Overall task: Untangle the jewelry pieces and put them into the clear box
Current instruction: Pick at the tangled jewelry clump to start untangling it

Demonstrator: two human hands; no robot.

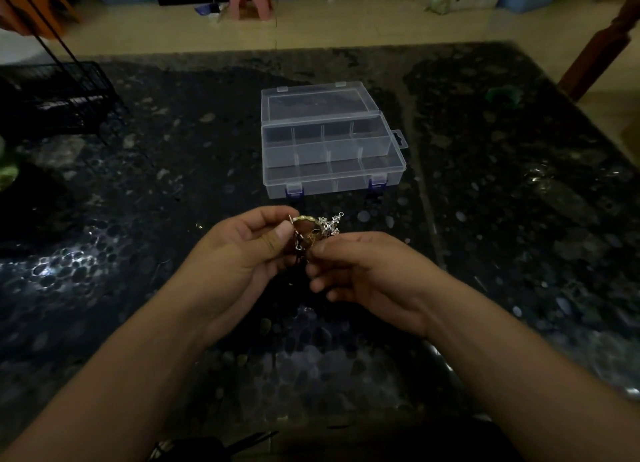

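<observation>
Head view, jewelry: a tangled cluster of gold-toned and silver-toned metal jewelry pieces is held above the dark speckled stone table, between the table's near edge and its middle, and is not resting on the surface.
Head view, left hand: the left hand is curled round the cluster's left side, and a gold curved piece is pinched between thumb and forefinger.
Head view, right hand: the right hand is closed on the cluster's right side, with its fingertips pinching fine strands; which strand is held cannot be told.
Head view, box: the clear plastic compartment box with blue latches is seen open on the table, just beyond the hands, its lid tipped back toward the far edge; no jewelry can be made out in its compartments.
Risk, breakage: a thin chain or clasp is judged likely to snap if the two hands are pulled apart while the knot is tight.
Risk, loss: a freed small piece could be dropped and lost to sight on the dark, mottled, dimly lit surface.
Risk, tightening: the knot may be drawn tighter if the wrong strand is tugged.
</observation>
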